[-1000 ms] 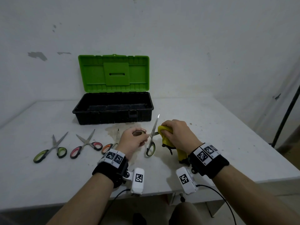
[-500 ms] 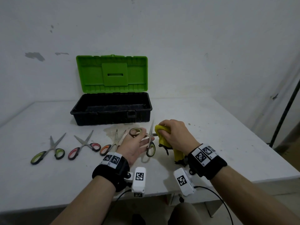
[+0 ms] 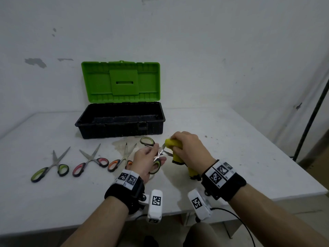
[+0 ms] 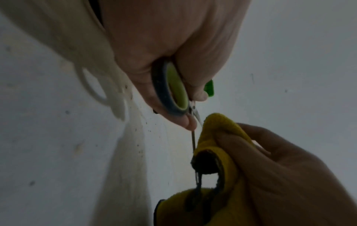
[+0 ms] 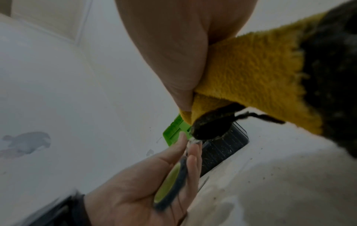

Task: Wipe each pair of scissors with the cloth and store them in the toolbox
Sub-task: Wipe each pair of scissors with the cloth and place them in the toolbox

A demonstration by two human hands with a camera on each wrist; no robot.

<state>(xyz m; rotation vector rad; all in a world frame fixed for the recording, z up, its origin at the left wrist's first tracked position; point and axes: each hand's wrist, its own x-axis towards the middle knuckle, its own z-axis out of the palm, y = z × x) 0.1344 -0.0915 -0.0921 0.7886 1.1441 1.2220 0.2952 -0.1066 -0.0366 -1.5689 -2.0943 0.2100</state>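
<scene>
A: Report table [image 3: 249,157] contents, left to right.

B: Item 1: green-handled scissors [image 3: 50,166], flat on the surface, blades parted. Item 2: red-handled scissors [image 3: 89,160], just beside item 1, blades parted. Item 3: orange-handled scissors [image 3: 121,160], blades pointing toward the toolbox [image 3: 121,122]; one handle loop is partly hidden behind the left hand [image 3: 145,161].

A: State of the left hand?

B: Fingers and thumb are closed around a fourth pair, the held scissors [image 3: 156,157], gripped at the handles. The left wrist view shows one green-lined loop [image 4: 173,93] clamped between thumb and fingers. The blades are spread apart, and the pair is lifted off the table.

A: State of the right hand [image 3: 188,148]?

B: Fingers curled tight on the yellow cloth [image 3: 173,143]. The cloth is bunched; one blade enters the fold at the fist, the other runs below it. A dark-edged tail of cloth [image 5: 338,76] hangs down toward the wrist.

A: Toolbox status?

B: Positioned behind the hands, near the rear wall [image 3: 213,50]. Green lid [image 3: 121,81] upright, fully raised. Black tray interior is dark; contents cannot be determined. A yellowish stain [image 3: 121,145] marks the table between the box and the orange pair.
</scene>
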